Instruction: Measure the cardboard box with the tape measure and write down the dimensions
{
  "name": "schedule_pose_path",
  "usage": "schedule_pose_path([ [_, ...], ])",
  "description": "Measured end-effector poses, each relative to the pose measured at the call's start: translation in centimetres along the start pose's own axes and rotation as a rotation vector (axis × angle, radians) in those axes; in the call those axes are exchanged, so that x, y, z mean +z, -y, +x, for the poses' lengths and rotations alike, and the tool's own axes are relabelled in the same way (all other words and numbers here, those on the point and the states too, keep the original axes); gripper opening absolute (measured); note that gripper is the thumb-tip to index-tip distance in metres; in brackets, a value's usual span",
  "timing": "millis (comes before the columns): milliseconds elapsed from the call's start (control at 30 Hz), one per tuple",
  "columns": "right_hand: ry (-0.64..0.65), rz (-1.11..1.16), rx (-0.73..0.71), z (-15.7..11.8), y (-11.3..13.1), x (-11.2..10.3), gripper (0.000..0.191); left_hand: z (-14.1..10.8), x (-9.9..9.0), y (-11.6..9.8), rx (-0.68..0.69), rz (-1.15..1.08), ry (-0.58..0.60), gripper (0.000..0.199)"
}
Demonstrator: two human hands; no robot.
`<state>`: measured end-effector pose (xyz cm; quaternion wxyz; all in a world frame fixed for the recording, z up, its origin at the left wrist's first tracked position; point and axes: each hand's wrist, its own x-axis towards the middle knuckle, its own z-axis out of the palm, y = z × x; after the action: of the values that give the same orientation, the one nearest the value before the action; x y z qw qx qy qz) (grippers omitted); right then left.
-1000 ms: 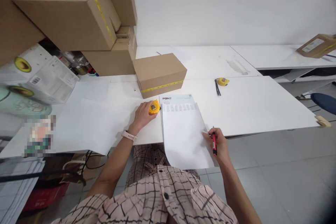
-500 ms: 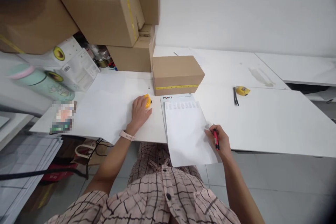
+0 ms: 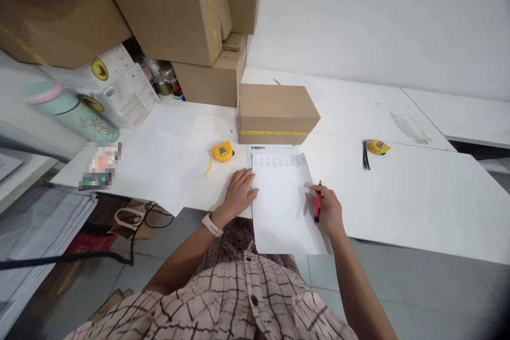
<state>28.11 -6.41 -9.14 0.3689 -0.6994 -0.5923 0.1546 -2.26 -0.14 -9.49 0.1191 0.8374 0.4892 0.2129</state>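
Observation:
My right hand [image 3: 330, 209] grips a red and black pen [image 3: 317, 206] over the right side of a white sheet of paper [image 3: 285, 204] with a printed table along its top. My left hand [image 3: 239, 191] lies open, fingers stretched, at the sheet's left edge. Under the sheet shows another page [image 3: 274, 148] with a PONY heading. An orange tape measure [image 3: 223, 152] rests on the table beyond my left hand, a short bit of its yellow tape sticking out. Behind the papers stands a closed cardboard box [image 3: 277, 111] with a yellow measuring strip along its front.
A second yellow tape measure [image 3: 377, 147] with a black strap lies to the right on the white table [image 3: 414, 202]. Stacked cardboard boxes [image 3: 171, 21], a mint bottle [image 3: 75, 114] and white avocado-print boxes [image 3: 127, 95] crowd the left. Blank paper [image 3: 155, 170] overhangs the front edge.
My left hand has let go of the orange tape measure and moved right and nearer, onto the paper's left edge. My right hand, still holding the pen, has shifted slightly left.

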Motion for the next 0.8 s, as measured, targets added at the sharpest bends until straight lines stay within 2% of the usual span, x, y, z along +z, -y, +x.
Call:
schedule_pose_path([
  [100, -0.007, 0.121, -0.015, 1.5, -0.1, 1.0, 0.040, -0.2, 0.2, -0.1, -0.009, -0.003, -0.006, 0.045],
  [233, 0.055, 0.385, 0.061, 3.6, 0.0, 2.1, 0.040, -0.2, 0.3, -0.2, -0.037, -0.001, -0.027, 0.045],
  [367, 0.075, 0.464, 0.096, 5.2, 0.1, 2.8, 0.037, -0.1, 0.1, -0.3, -0.067, 0.020, -0.008, 0.047],
  [567, 0.081, 0.396, 0.071, 5.7, -0.2, 3.1, 0.034, 0.4, -0.6, -0.9, -0.110, 0.097, 0.079, 0.052],
  [633, 0.064, 0.300, 0.043, 5.7, -0.4, 3.0, 0.033, 0.5, -0.9, -1.1, -0.125, 0.125, 0.103, 0.053],
  [800, -0.077, -0.004, -0.106, 5.7, -1.0, 2.7, 0.032, 0.8, -1.4, -1.5, -0.133, 0.154, 0.125, 0.053],
])
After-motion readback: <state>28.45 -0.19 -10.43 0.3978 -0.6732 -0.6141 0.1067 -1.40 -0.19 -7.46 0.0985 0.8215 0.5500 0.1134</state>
